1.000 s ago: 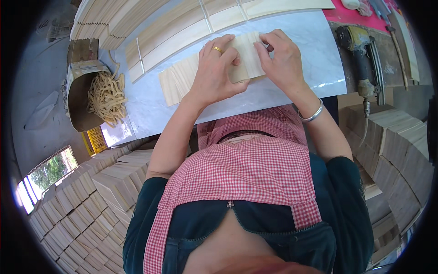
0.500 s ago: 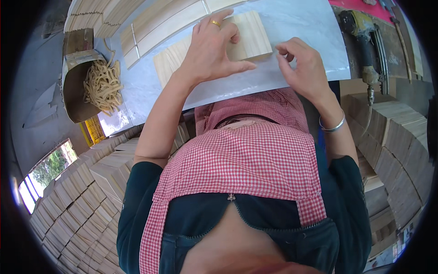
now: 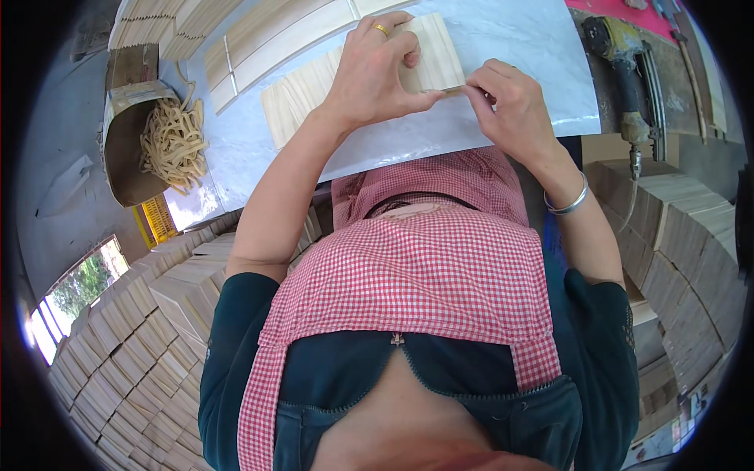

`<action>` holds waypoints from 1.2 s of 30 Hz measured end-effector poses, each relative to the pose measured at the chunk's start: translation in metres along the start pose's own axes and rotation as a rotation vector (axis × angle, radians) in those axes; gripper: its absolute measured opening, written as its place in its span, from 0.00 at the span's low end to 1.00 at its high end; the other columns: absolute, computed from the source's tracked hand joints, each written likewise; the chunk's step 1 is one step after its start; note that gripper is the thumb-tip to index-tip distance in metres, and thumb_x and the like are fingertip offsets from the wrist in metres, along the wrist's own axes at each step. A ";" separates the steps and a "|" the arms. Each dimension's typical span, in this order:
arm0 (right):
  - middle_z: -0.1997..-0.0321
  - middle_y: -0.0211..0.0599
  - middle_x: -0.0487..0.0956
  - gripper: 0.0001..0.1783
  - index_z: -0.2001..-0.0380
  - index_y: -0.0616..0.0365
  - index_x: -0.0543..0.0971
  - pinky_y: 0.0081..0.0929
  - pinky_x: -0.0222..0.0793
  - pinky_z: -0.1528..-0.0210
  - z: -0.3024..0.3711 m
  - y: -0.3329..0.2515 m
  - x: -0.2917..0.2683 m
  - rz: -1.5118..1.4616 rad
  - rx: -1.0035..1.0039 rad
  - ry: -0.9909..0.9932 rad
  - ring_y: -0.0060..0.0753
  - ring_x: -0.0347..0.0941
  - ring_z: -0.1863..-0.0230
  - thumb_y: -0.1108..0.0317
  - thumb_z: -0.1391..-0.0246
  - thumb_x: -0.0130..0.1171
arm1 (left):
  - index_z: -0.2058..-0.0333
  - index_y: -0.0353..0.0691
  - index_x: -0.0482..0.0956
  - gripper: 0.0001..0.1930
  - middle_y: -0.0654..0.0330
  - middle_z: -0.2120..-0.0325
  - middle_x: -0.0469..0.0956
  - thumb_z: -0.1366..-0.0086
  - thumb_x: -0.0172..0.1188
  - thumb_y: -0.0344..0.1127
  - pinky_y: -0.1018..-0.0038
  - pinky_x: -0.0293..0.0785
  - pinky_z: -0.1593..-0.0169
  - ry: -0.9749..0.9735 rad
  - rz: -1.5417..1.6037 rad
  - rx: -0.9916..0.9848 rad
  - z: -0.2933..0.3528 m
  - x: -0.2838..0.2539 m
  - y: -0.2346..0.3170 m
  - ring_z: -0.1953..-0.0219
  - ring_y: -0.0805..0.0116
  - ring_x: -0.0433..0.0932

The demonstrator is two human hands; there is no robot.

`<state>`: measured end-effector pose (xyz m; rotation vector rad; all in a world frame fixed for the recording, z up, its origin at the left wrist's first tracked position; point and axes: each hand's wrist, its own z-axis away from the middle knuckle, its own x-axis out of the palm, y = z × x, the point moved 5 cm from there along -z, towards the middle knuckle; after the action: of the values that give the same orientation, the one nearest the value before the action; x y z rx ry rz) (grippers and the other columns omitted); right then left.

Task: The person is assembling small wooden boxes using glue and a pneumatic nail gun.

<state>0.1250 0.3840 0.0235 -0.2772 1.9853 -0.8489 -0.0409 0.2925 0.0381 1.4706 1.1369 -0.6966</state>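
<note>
A pale wooden board [image 3: 437, 53] lies at a slant on the white-blue marbled tabletop [image 3: 510, 47]. My left hand [image 3: 375, 74], with a ring on one finger, spans the board's width. Its fingers curl over the far side and its thumb presses along the near edge, hiding the board's middle. At the near right corner, my right hand [image 3: 506, 102] has thumb and forefinger pinched together, touching the board. Anything between those fingertips is too small to make out. A silvery bangle circles my right wrist.
More pale boards [image 3: 290, 39] lie beyond my left hand. An open box [image 3: 122, 157] of tan rubber bands [image 3: 173, 145] stands at the left. A nail gun [image 3: 624, 74] rests on the right. Stacked wood [image 3: 141, 369] fills the lower left, with more stacks [image 3: 683, 235] at the right.
My right hand has moved slightly left and its fingertips now meet the board's corner. My left thumb has come in against the board's near edge.
</note>
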 end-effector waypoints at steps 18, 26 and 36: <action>0.53 0.54 0.81 0.34 0.45 0.65 0.75 0.43 0.74 0.49 0.059 0.148 -0.154 0.788 0.564 0.186 0.54 0.77 0.54 0.48 0.45 0.66 | 0.70 0.41 0.73 0.22 0.41 0.46 0.72 0.50 0.71 0.51 0.55 0.63 0.38 -0.058 0.140 -0.032 -0.001 0.008 -0.009 0.42 0.43 0.69; 0.55 0.58 0.81 0.36 0.45 0.67 0.74 0.41 0.74 0.50 0.035 0.164 -0.137 0.948 0.624 -0.078 0.54 0.79 0.56 0.48 0.48 0.67 | 0.70 0.40 0.73 0.24 0.41 0.45 0.72 0.51 0.71 0.54 0.55 0.63 0.38 -0.142 0.160 -0.110 0.000 0.008 -0.009 0.41 0.43 0.69; 0.79 0.41 0.79 0.23 0.61 0.67 0.80 0.29 0.72 0.74 0.007 0.118 -0.168 0.416 0.891 0.002 0.35 0.75 0.80 0.56 0.48 0.70 | 0.65 0.35 0.78 0.27 0.43 0.50 0.74 0.49 0.68 0.56 0.55 0.65 0.40 -0.145 0.131 -0.087 -0.001 0.001 -0.004 0.46 0.46 0.71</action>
<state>0.2381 0.5518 0.0559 0.6232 1.4049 -1.3342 -0.0449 0.2933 0.0360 1.3848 0.9402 -0.6438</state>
